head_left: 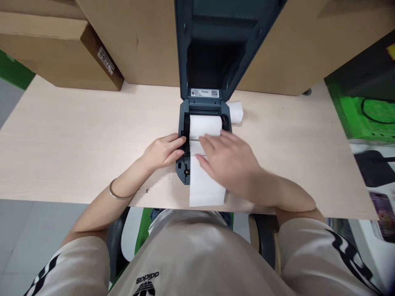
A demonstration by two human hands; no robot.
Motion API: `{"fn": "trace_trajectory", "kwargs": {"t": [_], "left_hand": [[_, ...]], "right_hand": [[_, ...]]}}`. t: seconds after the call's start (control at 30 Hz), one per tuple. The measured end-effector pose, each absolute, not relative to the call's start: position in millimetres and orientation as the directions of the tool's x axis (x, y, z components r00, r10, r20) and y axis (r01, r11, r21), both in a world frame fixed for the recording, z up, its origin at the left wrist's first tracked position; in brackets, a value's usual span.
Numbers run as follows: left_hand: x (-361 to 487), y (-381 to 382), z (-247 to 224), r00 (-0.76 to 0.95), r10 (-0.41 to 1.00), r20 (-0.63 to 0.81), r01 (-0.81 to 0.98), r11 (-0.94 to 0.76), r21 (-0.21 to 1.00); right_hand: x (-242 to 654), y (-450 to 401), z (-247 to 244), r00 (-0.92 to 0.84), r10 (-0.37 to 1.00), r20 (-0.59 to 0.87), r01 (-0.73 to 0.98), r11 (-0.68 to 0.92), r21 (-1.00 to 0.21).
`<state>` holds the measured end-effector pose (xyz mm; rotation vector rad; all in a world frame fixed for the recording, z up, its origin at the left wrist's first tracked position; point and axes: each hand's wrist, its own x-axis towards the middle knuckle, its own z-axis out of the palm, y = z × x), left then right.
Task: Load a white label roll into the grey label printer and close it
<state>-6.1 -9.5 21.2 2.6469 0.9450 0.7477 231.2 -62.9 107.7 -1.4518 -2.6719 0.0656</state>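
A dark blue-grey label printer (182, 174) stands on the table, its lid (228, 24) raised. Inside sits a white paper roll (205, 126), and a white paper strip (203, 189) runs from it over the printer's front to the table edge. My left hand (163, 151) grips the printer's left side wall, thumb and fingertips at the inner edge. Over the paper lies my right hand (231, 160), slightly blurred, fingers stretched out and touching the strip near the roll. It covers the printer's right front part.
A second white roll (236, 112) lies behind the printer's right side. Large cardboard (148, 45) rises along the back of the table (77, 144), with a cardboard box (58, 53) at left. Right of the table are a green surface (367, 119) and a phone (384, 216).
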Motion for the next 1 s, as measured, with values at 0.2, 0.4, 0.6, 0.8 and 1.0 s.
{"fn": "trace_trajectory", "kwargs": {"t": [0.2,0.4,0.6,0.8,1.0], "left_hand": [[-6,-8,18,0.657,0.633,0.41,0.489,-0.772,0.407],[-6,-9,17,0.652,0.628,0.425,0.5,-0.777,0.382],[-7,-13,14,0.632,0.607,0.481,0.52,-0.793,0.317],[-1,-10,13,0.569,0.483,0.666,0.502,-0.845,0.184],[3,-18,23,0.595,0.07,0.801,0.322,-0.933,-0.158]], "right_hand": [[218,-104,88,-0.547,0.837,-0.011,0.831,0.541,-0.134],[218,-112,79,-0.557,0.83,0.016,0.83,0.558,-0.022],[225,-111,99,-0.638,0.769,0.038,0.77,0.635,0.069],[266,-54,142,-0.224,0.885,0.409,0.956,0.281,-0.086],[310,73,92,0.022,0.936,0.352,0.263,0.334,-0.905]]}}
